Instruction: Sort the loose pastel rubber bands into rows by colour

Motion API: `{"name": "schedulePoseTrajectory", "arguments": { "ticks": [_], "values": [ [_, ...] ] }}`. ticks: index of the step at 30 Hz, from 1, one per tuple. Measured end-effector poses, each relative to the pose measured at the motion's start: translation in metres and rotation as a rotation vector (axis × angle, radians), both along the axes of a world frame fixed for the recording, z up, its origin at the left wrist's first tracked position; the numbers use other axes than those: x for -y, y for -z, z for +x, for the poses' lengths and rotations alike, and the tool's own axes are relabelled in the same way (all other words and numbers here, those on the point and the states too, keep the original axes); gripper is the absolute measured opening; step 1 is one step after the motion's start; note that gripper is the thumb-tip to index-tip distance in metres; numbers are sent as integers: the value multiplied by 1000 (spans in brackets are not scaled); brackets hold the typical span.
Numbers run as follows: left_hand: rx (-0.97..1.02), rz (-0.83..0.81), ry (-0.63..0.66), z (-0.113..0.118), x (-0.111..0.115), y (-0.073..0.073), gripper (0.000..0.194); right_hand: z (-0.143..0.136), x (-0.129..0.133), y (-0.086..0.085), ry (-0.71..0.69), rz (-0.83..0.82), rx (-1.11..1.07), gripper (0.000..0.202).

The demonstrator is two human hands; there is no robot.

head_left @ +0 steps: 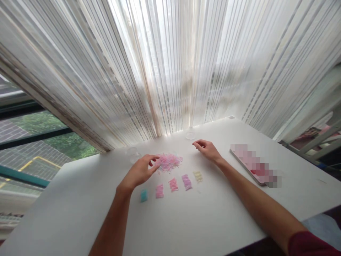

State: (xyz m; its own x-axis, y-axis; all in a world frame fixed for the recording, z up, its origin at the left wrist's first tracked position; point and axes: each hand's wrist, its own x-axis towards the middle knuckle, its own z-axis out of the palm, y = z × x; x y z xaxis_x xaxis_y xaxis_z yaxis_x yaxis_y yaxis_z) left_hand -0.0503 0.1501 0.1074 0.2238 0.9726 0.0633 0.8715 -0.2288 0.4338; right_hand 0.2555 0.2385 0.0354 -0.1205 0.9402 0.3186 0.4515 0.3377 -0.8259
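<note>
A loose heap of small pink and pale strips (169, 161) lies on the white table. My left hand (144, 169) is at the heap's left edge, its thumb and fingers apart. To the right of the heap, my right hand (207, 150) is held with its fingers curled together; anything between the fingertips is too small to make out. In front of the heap runs a row of small sorted piles: teal (144, 195), pink (159, 191), coral pink (173, 184), purple (187, 182) and pale yellow (198, 176).
Clear round dishes or lids stand behind the heap, one at the left (133, 155) and one near the curtain (190, 136). A pink case (247, 163), partly pixelated, lies at the right. Striped curtains (170, 71) hang along the far edge of the table (80, 199).
</note>
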Motion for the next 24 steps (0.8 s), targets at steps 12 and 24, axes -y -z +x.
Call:
{"name": "schedulePoseTrajectory", "arguments": {
  "ticks": [12, 24],
  "values": [
    [-209, -150, 84, 11, -45, 28, 38, -3, 5, 22, 28, -2, 36, 34],
    [-152, -95, 85, 12, -48, 17, 21, -1, 10, 21, 20, -3, 87, 39]
  ]
}}
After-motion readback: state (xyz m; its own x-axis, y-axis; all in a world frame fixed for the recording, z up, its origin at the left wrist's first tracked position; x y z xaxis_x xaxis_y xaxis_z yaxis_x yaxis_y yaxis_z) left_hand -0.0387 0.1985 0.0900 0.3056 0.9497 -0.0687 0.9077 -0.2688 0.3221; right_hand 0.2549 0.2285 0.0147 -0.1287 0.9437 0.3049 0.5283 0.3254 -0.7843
